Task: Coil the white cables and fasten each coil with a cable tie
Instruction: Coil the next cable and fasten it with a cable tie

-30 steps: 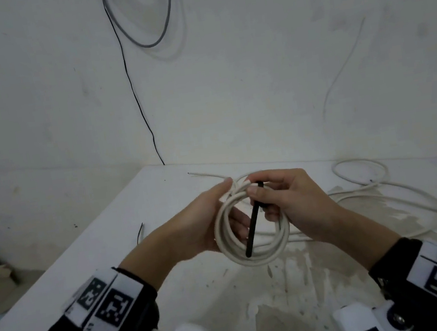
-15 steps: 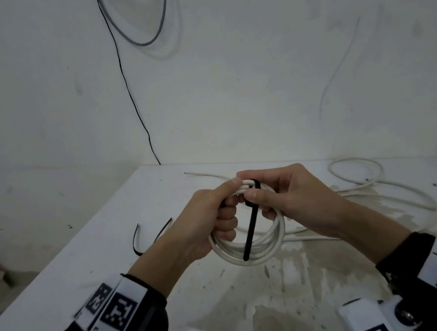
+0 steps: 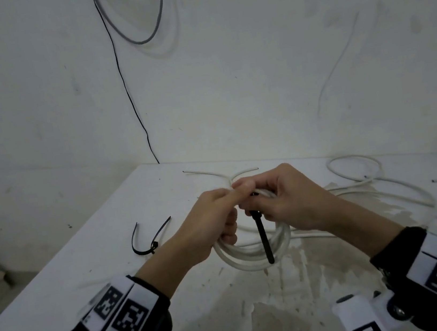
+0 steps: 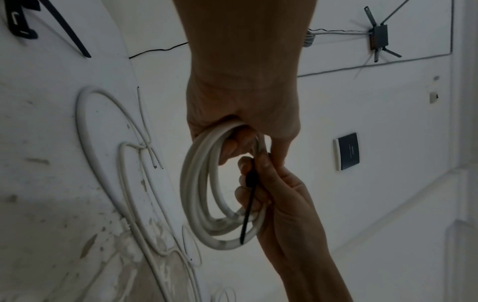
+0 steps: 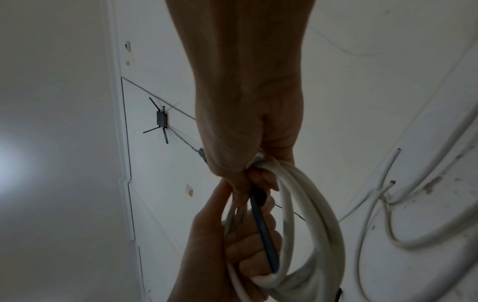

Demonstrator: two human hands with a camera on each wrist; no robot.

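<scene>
We are noting our left hand (image 3: 208,222) gripping a smooth round white cable coil (image 3: 255,255), our right hand (image 3: 284,201) pinching a stiff black cable tie (image 3: 262,235) across it, above a stained white table (image 3: 85,268)

Head view down over the table (image 3: 58,272), wrist views close along each forearm, all sharing the cable coil (image 3: 252,256).

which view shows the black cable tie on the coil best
The head view: the black cable tie runs unobstructed from the fingers down across the white coil. The left wrist view shows it thin and dark against the right hand. The right wrist view shows it close but dim, partly behind the left hand.
</scene>
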